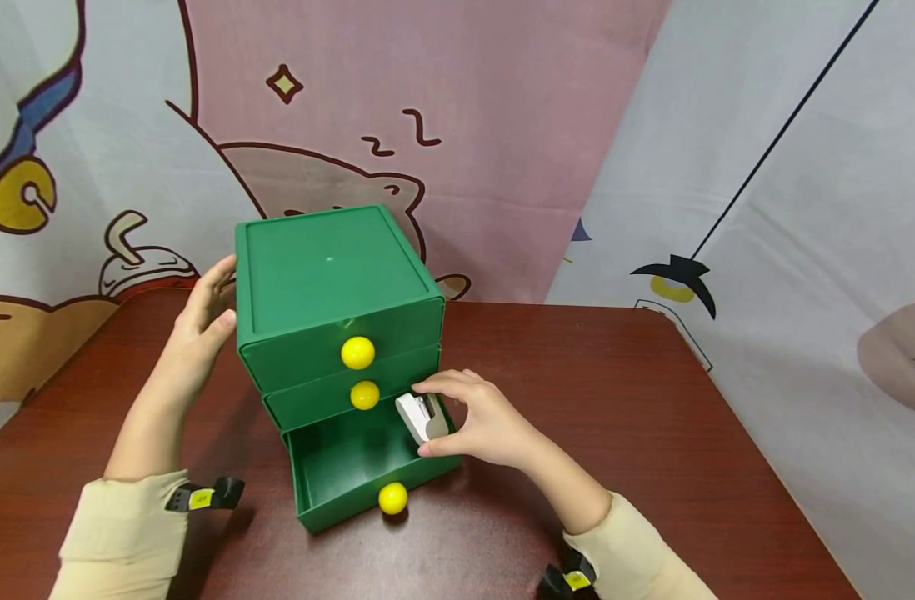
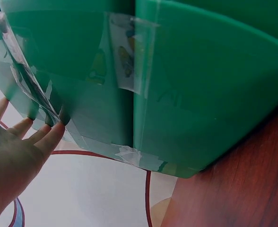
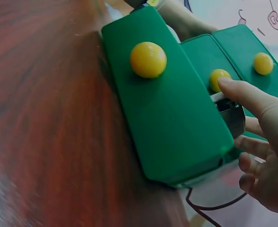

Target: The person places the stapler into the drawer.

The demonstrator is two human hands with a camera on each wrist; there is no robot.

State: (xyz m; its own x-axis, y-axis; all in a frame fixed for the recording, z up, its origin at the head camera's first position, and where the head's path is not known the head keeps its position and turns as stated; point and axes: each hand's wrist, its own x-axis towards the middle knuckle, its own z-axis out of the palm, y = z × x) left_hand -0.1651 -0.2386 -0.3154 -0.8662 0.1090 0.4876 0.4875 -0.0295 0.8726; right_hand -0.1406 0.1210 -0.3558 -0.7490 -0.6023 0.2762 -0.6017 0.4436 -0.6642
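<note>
A green three-drawer cabinet (image 1: 330,275) with round yellow knobs stands on the table. Its bottom drawer (image 1: 326,471) is pulled out. Over the right part of this drawer, my right hand (image 1: 491,421) pinches a small white-and-grey stapler (image 1: 422,417) between thumb and fingers. The right wrist view shows the stapler's dark side (image 3: 234,119) above the drawer edge, beside the middle knob (image 3: 219,79). On the cabinet's left side rests my left hand (image 1: 201,325), its fingers extended. In the left wrist view its fingertips (image 2: 57,130) touch the taped green side.
The brown table (image 1: 615,400) extends to both sides of the cabinet. A printed cloth (image 1: 502,125) with cartoon figures hangs behind it. Black straps (image 1: 202,497) sit around both sleeves. Clear tape (image 2: 129,56) covers parts of the cabinet's side.
</note>
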